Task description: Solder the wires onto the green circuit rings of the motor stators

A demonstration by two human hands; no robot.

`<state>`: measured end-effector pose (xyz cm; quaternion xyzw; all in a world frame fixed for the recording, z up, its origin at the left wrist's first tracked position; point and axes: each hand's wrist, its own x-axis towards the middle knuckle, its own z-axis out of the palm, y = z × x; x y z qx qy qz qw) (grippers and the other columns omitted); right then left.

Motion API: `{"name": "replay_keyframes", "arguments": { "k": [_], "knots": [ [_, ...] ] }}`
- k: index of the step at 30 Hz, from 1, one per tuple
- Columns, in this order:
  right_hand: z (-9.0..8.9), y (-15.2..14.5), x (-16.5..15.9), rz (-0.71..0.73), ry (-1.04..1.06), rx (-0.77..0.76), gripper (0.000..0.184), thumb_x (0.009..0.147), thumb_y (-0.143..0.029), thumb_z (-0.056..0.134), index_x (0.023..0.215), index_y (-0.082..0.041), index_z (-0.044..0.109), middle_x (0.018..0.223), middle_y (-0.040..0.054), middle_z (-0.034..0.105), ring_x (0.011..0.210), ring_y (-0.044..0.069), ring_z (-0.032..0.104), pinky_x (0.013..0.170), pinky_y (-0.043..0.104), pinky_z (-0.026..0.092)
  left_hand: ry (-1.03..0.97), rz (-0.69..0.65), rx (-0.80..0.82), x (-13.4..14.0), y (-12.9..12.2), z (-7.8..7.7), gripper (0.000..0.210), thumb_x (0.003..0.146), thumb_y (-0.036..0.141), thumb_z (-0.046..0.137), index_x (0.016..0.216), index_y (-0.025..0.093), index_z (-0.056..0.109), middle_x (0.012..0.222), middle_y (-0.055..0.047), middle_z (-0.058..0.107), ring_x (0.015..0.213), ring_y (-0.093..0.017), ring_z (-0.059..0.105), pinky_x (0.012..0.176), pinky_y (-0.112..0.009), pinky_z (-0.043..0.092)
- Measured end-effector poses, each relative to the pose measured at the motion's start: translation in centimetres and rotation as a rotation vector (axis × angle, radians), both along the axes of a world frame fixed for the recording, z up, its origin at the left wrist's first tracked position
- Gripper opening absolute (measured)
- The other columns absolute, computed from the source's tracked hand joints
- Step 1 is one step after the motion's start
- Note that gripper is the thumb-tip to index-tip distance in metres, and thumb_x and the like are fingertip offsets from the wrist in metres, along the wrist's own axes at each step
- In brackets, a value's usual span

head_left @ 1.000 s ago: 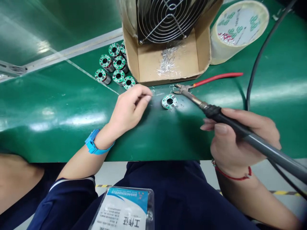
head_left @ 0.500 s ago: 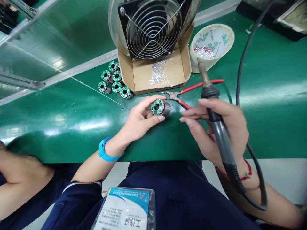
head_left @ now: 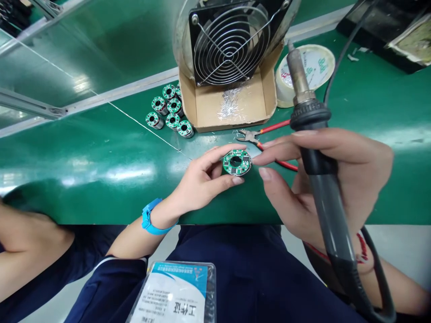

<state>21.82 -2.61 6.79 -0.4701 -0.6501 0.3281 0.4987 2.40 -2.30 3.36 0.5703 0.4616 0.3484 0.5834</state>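
Note:
Between the thumb and fingers of my left hand (head_left: 205,179) is a motor stator with a round green circuit board (head_left: 245,167) on its face, the board turned up towards me. My right hand (head_left: 343,179) grips a soldering iron (head_left: 325,188), its metal tip pointing up and away over the bench. The right fingertips are close to the stator's right edge; whether they touch it I cannot tell. Just beyond lie red-handled cutting pliers (head_left: 251,136), partly hidden by the right fingers.
Several similar stators (head_left: 173,106) stand at the back left. A fan (head_left: 230,54) sits over a cardboard box (head_left: 205,107) holding cut wire bits (head_left: 230,103). Behind the iron is a tape roll (head_left: 323,67). The iron's cable (head_left: 343,54) runs up right. Another person's arm (head_left: 30,242) rests at left.
The stator in my left hand has moved slightly right and turned its board more upward. My right hand and the soldering iron have come closer to the camera, fingertips nearer the stator.

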Motion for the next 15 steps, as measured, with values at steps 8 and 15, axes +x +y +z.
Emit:
{"name": "replay_keyframes", "arguments": {
  "k": [8, 15],
  "knots": [
    [-0.49, -0.21, 0.04, -0.017, -0.014, -0.012, 0.055, 0.082, -0.018, 0.073, 0.13, -0.042, 0.058, 0.102, -0.0025, 0.072, 0.098, 0.023, 0.072, 0.105, 0.054, 0.056, -0.087, -0.056, -0.091, -0.48, -0.33, 0.6, 0.055, 0.088, 0.043, 0.076, 0.14, 0.033, 0.061, 0.118, -0.007, 0.065, 0.099, -0.025, 0.065, 0.072, -0.036, 0.055],
    [-0.48, 0.23, 0.07, 0.009, -0.038, 0.005, 0.044, 0.079, -0.019, 0.074, 0.12, -0.029, 0.06, 0.093, 0.002, 0.074, 0.091, 0.022, 0.074, 0.098, 0.049, 0.061, -0.194, 0.017, -0.035, 0.19, -0.05, 0.46, 0.038, 0.085, 0.037, 0.079, 0.116, 0.024, 0.062, 0.103, -0.004, 0.064, 0.083, -0.015, 0.059, 0.066, -0.027, 0.051]
  ]
}}
